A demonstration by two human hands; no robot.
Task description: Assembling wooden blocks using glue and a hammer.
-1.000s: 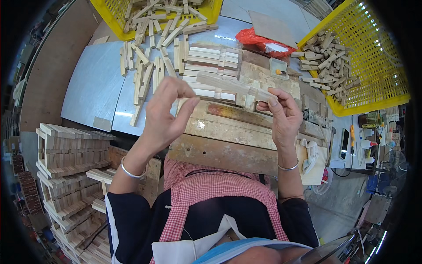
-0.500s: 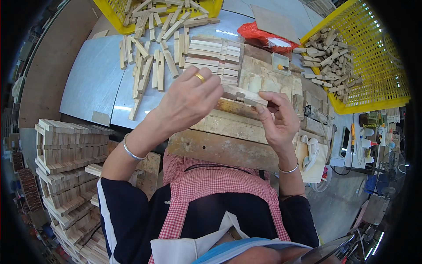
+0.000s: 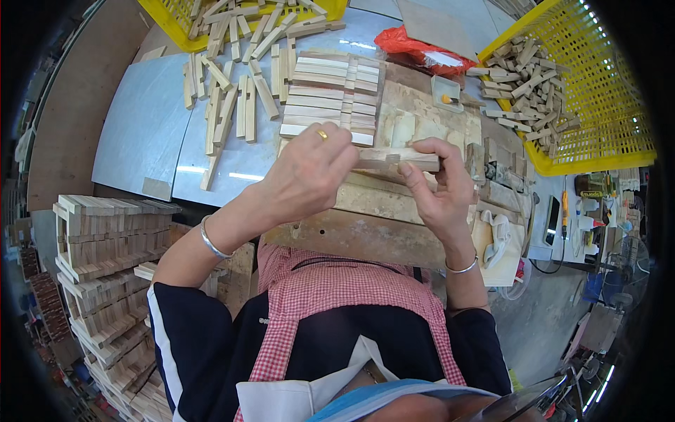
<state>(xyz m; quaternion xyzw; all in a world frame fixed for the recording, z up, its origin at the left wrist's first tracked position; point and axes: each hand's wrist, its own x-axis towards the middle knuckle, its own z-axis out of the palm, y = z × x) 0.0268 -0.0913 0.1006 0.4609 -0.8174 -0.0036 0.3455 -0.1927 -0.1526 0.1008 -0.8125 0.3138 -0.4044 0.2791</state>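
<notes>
Between my two hands is a short notched wooden strip (image 3: pixel 383 159), held level above the front of a worn wooden work board (image 3: pixel 383 193). My left hand (image 3: pixel 309 169) is closed round its left end, which the fingers hide. With thumb and fingertips my right hand (image 3: pixel 439 179) pinches the right end. Just beyond lies a row of similar notched strips (image 3: pixel 330 95), set side by side with their notches lined up. A small clear tray (image 3: pixel 447 95) with an orange-tipped item in it sits at the board's far right.
Loose strips (image 3: pixel 235 105) lie on the blue-grey table (image 3: pixel 151 126). A yellow basket (image 3: pixel 337 17) stands at the back, another yellow basket (image 3: pixel 598 119) at the right, both holding strips. A red plastic bag (image 3: pixel 404 46) is behind. Stacked strips (image 3: pixel 116 243) rise at my left.
My right thumb and fingers have moved further along the strip, and the strip is now more level. The view has shifted slightly. Both hands keep hold.
</notes>
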